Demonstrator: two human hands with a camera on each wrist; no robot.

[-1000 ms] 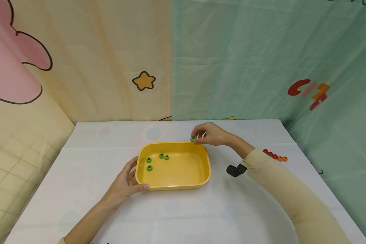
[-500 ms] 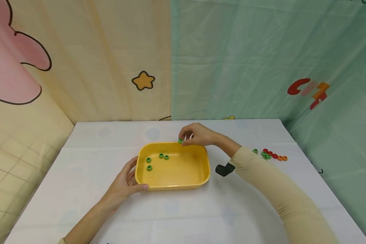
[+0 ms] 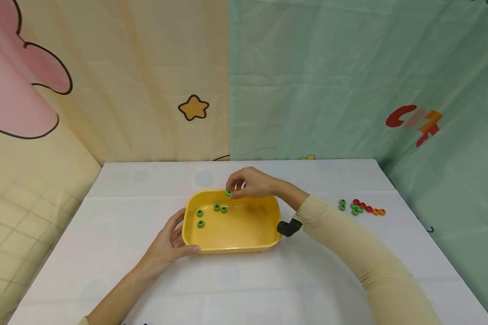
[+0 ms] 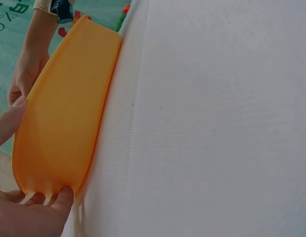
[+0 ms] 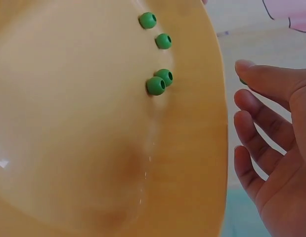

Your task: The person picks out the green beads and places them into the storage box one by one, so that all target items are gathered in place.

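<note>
A shallow yellow tray [image 3: 240, 232] lies on the table. My left hand [image 3: 162, 246] grips its near left corner, thumb at the front rim; in the left wrist view its fingers [image 4: 62, 202] curl against the tray's end wall. Over the far rim, my right hand [image 3: 254, 183] pinches a green bead [image 3: 229, 193] between thumb and fingertips. That bead is mostly hidden behind the thumb in the right wrist view. Several green beads lie inside the tray toward its left, among them one bead [image 3: 201, 224] near the left wall and another [image 5: 155, 86] beside the far wall.
On the table's right side lie several loose green beads [image 3: 354, 206], red beads [image 3: 368, 209] in a slanting row, and two orange beads [image 3: 382, 212]. A black device [image 3: 288, 227] on the right wrist hangs by the tray's right edge. Printed curtains [image 3: 309, 81] stand behind the table.
My right hand has moved left along the tray's far rim and slightly nearer, carrying the green bead. Its sleeve has uncovered green beads on the right. My left hand keeps its place.
</note>
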